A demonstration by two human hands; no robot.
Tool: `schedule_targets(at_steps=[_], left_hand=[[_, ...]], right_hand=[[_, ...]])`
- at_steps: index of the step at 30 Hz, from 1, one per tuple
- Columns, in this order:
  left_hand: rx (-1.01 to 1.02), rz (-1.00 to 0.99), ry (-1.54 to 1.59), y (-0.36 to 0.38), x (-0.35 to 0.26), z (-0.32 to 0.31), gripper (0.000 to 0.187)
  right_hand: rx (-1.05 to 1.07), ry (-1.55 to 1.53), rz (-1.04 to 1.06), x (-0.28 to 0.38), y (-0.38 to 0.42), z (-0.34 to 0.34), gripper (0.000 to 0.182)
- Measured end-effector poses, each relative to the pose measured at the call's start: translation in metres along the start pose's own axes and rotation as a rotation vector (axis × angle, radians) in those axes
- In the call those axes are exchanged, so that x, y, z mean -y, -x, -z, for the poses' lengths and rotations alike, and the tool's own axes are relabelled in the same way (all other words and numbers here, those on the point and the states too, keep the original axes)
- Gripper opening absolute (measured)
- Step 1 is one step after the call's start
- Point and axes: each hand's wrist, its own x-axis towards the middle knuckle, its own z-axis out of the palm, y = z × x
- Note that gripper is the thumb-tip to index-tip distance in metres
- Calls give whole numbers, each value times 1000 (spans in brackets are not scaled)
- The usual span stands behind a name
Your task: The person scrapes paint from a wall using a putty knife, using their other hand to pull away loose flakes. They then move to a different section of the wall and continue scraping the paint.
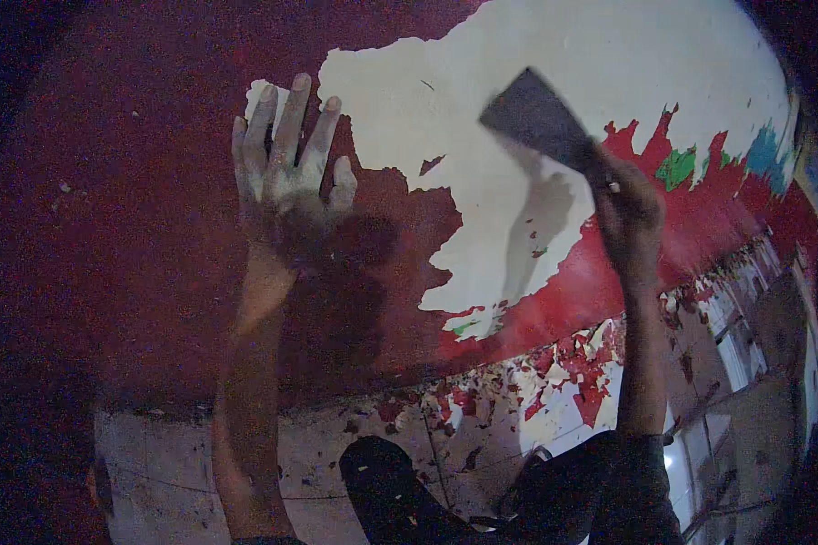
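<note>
My left hand (293, 177) lies against the dark red painted wall (145, 245), fingers spread and dusted pale, with a small bare spot behind the fingertips. In my right hand (634, 216) is a paint scraper (538, 120) with a wide dark blade, its handle wrapped by the fingers. The blade points up and to the left, over a large cream patch (400, 95) where the red paint is gone. A shadow of the scraper and hand falls on this patch. Ragged red paint edges border it, with a green scrap (677, 167) and a blue scrap (765, 159) at the right.
Red and cream paint flakes (593, 374) lie scattered along the foot of the wall on the pale tiled floor (168, 459). A dark shoe (382, 477) shows at the bottom centre. Pale and grey objects (745, 327) stand at the lower right, partly in shadow.
</note>
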Motion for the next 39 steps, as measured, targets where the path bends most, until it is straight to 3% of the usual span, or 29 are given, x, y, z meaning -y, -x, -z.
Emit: schedule_targets(at_steps=[2,5,8,11,12,15,20,23,24,28,31,35,37,39], left_hand=[[26,14,-6,-4,-4,7,49],[35,38,0,2,-11,7,49],[41,44,13,2,-8,4,50],[19,15,-6,0,-5,2,50],[23,20,-2,0,-6,3,49],[26,23,4,-1,-5,4,49],[-15,17,-4,0,-5,1,45],[-11,5,-30,2,-1,-1,42],[-39,6,-30,2,1,-2,40],[-93,13,-1,2,-2,-4,38],[-97,-1,-18,3,1,-8,40],[-64,20,-26,3,0,-3,40],[-78,27,8,2,-3,0,41],[-93,13,9,1,-4,0,42]], right_hand=[[-42,120,-12,13,6,-5,27],[109,201,65,37,17,-21,39],[-247,147,-62,16,14,-23,41],[44,214,122,23,35,-54,41],[53,179,79,30,36,-57,40],[-228,34,-147,19,24,-47,40],[156,265,135,57,28,-61,33],[-76,65,-94,20,24,-16,41],[-9,191,-327,41,17,-11,44],[297,357,30,80,11,-57,37],[165,228,-68,77,-4,-20,36],[104,414,-66,54,-21,14,35],[294,406,79,55,-21,-18,30],[272,419,57,56,-25,-6,32]])
